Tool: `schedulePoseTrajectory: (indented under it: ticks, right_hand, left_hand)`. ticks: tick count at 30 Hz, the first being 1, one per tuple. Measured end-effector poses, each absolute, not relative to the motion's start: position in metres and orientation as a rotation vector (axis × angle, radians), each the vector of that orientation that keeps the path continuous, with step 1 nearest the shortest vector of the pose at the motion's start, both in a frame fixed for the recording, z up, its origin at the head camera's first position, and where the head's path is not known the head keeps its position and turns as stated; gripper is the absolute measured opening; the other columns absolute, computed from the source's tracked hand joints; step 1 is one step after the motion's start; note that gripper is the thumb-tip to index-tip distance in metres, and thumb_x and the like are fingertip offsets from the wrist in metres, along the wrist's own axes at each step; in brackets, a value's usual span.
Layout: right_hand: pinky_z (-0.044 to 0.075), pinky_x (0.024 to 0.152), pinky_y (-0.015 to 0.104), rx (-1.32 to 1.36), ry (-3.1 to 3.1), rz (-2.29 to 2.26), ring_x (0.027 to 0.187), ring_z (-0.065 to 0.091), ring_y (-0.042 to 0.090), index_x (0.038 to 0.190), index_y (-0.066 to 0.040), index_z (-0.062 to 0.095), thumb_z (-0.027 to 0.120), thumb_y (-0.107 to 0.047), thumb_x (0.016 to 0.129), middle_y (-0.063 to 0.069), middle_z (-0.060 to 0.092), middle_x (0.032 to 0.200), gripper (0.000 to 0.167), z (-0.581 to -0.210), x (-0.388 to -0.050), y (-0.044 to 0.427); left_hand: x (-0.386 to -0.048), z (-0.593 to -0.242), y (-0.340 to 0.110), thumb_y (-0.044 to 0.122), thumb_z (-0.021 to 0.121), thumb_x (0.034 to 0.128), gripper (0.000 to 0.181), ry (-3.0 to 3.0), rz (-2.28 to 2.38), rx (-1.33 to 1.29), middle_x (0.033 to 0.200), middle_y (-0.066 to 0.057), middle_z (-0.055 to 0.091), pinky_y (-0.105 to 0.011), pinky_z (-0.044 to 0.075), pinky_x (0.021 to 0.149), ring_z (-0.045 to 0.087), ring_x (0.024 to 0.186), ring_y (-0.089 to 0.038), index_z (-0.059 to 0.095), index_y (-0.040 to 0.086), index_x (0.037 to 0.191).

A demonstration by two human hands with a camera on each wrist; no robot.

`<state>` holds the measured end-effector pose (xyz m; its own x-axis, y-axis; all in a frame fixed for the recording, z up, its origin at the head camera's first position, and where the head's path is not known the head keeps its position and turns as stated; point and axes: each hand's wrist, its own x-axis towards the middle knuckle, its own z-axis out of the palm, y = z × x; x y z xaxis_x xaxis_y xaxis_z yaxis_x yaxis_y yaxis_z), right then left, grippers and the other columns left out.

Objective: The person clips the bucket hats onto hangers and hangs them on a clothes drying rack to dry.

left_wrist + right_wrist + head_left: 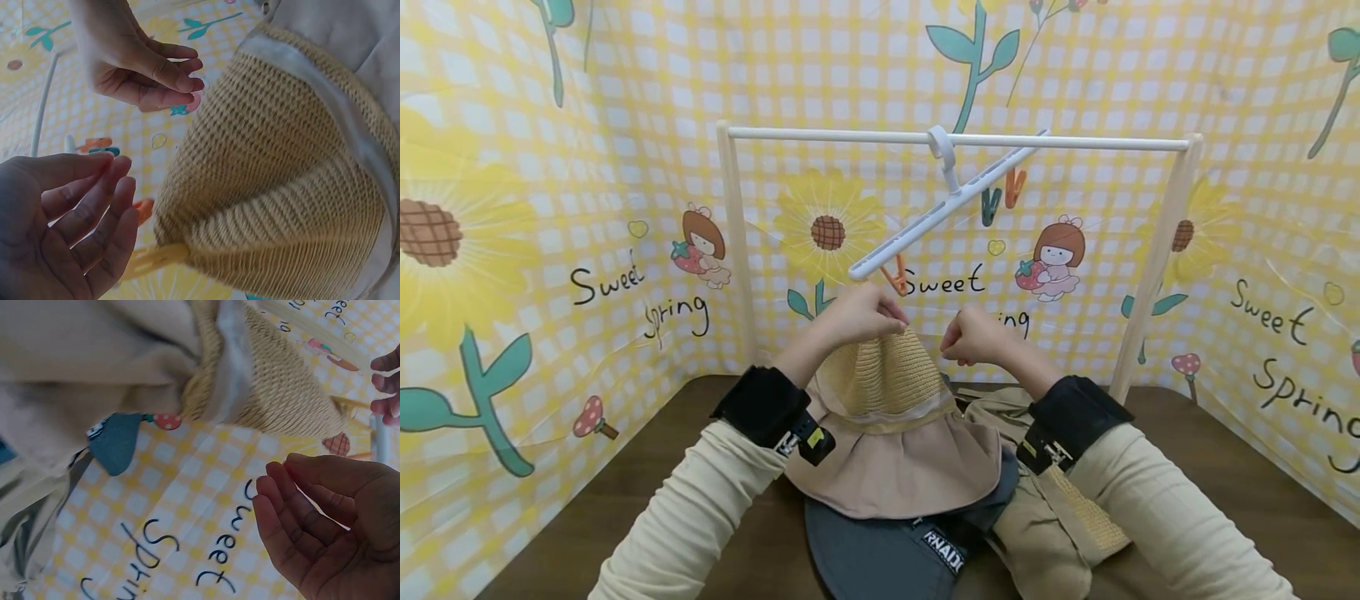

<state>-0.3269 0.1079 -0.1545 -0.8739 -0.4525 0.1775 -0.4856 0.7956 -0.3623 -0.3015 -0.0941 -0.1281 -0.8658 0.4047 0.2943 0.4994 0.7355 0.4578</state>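
Observation:
A straw hat (891,379) with a pleated beige brim hangs below the low left end of a tilted white hanger (951,200). In the left wrist view a yellow clip (156,259) grips the tip of its crown (250,156). My left hand (867,315) is by the crown's tip, its fingers loosely bent with nothing between them; the left wrist view shows this hand (81,219) apart from the straw. To the right of the crown is my right hand (981,337), not touching it; the right wrist view shows this hand (331,519) relaxed and holding nothing.
The hanger hooks over a white rail (835,135) on wooden posts (1157,250). An orange clip (895,275) hangs at its low end, a green clip (991,207) and another orange one (1015,188) farther right. Below lie a dark cap (872,546) and a khaki hat (1045,542) on the brown table (1225,467).

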Motion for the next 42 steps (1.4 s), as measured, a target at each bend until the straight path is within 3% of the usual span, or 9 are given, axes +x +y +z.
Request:
schedulePoseTrajectory:
  ticks: [9,18,26,35,42]
  right_hand:
    - [0.053,0.058,0.025,0.739,-2.905,0.626,0.068,0.067,0.025,0.091,0.003,0.072,0.063,-0.007,0.086,0.016,0.07,0.08,0.014,-0.165,-0.33,0.124]
    - [0.053,0.058,0.026,0.688,-2.925,0.629,0.068,0.067,0.022,0.091,-0.001,0.072,0.064,-0.01,0.086,0.014,0.071,0.084,0.013,-0.172,-0.327,0.133]
    - [0.053,0.057,0.027,0.719,-2.888,0.671,0.056,0.06,0.009,0.086,-0.001,0.073,0.066,-0.007,0.084,0.015,0.071,0.082,0.01,-0.179,-0.326,0.144]
    - [0.049,0.054,0.025,0.722,-2.883,0.753,0.057,0.06,0.013,0.086,0.0,0.072,0.065,-0.005,0.084,0.007,0.068,0.069,0.009,-0.187,-0.323,0.156]
    - [0.052,0.057,0.027,0.718,-2.909,0.794,0.056,0.057,0.008,0.087,0.001,0.071,0.065,-0.005,0.084,0.005,0.067,0.068,0.009,-0.195,-0.32,0.163]
  left_hand:
    - [-0.305,-0.141,-0.085,0.016,0.062,0.0897,0.016,-2.833,-0.77,-0.802,0.092,-0.01,0.072,-0.021,0.047,0.061,0.067,0.081,-0.027,0.071,0.005,0.097]
    - [-0.304,-0.147,-0.084,0.014,0.062,0.0891,0.014,-2.821,-0.75,-0.87,0.091,-0.009,0.072,-0.022,0.05,0.064,0.068,0.079,-0.024,0.071,0.005,0.095]
    - [-0.3,-0.156,-0.083,0.013,0.061,0.0903,0.015,-2.903,-0.712,-0.886,0.089,-0.009,0.071,-0.02,0.047,0.061,0.066,0.079,-0.027,0.07,0.005,0.097]
    - [-0.292,-0.168,-0.087,0.014,0.062,0.0889,0.012,-2.898,-0.631,-0.914,0.088,-0.005,0.071,-0.022,0.049,0.067,0.063,0.077,-0.011,0.07,0.007,0.095]
    - [-0.292,-0.18,-0.095,0.016,0.063,0.0885,0.01,-2.88,-0.592,-0.951,0.087,-0.002,0.07,-0.024,0.05,0.073,0.063,0.08,-0.01,0.07,0.009,0.093]
